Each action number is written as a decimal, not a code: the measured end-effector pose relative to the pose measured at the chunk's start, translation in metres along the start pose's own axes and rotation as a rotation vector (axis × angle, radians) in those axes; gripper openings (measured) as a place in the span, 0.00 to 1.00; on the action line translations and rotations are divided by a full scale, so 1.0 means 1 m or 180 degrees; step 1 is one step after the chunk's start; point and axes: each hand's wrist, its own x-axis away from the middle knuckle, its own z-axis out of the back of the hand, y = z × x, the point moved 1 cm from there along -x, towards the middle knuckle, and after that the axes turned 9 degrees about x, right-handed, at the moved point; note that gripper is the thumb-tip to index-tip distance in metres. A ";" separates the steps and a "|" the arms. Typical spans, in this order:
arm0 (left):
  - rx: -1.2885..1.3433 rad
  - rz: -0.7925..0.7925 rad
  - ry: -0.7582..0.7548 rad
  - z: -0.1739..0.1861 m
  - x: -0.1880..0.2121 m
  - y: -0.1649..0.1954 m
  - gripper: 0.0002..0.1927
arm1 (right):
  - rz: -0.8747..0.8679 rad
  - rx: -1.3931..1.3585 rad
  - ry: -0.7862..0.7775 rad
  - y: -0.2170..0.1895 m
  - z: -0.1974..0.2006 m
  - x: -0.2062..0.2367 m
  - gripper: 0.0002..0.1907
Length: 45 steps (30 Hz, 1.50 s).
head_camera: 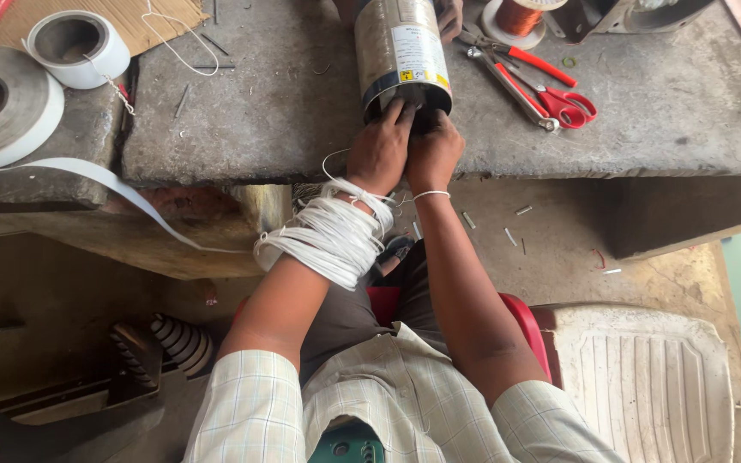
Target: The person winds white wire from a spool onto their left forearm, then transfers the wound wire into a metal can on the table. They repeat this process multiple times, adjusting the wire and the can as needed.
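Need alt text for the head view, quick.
Both hands, left hand and right hand, press into the open end of a metal cylinder lying on a concrete bench; white cord coils wrap the left wrist.

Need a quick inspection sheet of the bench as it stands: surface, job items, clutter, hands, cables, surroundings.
Surface: rough grey slab, dusty, bits of wire on it.
Job's things: metal cylinder lying on the slab, open end toward the person.
Clutter: red scissors, copper wire spool, two white tape rolls.
Hands: left hand and right hand both at the cylinder's open end.
Cables: white cord bundle wound round the left wrist.
Surroundings: red seat, white plastic panel.
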 end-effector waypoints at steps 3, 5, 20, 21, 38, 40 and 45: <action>-0.0129 0.0197 -0.0207 -0.001 -0.009 0.000 0.16 | 0.0028 -0.0498 0.0049 -0.002 0.006 0.007 0.05; -0.0094 0.0337 -0.0236 -0.005 -0.017 0.002 0.12 | 0.0188 -0.0640 0.0053 0.000 0.015 0.010 0.08; 0.0369 0.0901 0.0130 -0.036 -0.028 -0.008 0.09 | 0.0541 -0.2200 -0.1006 -0.007 0.009 -0.108 0.23; 0.0331 0.0855 0.0163 -0.034 -0.026 -0.006 0.09 | 0.0479 -0.2281 -0.1355 -0.012 0.005 -0.113 0.28; 0.0890 0.0244 0.0646 -0.017 -0.010 0.008 0.18 | 0.0828 -0.1560 -0.1662 0.011 0.000 -0.113 0.32; 0.0999 0.0255 0.0669 -0.018 -0.009 0.008 0.18 | 0.0919 -0.1470 -0.1644 0.009 0.001 -0.113 0.32; 0.0845 0.0229 0.0615 -0.024 -0.011 0.003 0.19 | 0.1076 -0.1104 -0.1555 0.006 0.005 -0.113 0.31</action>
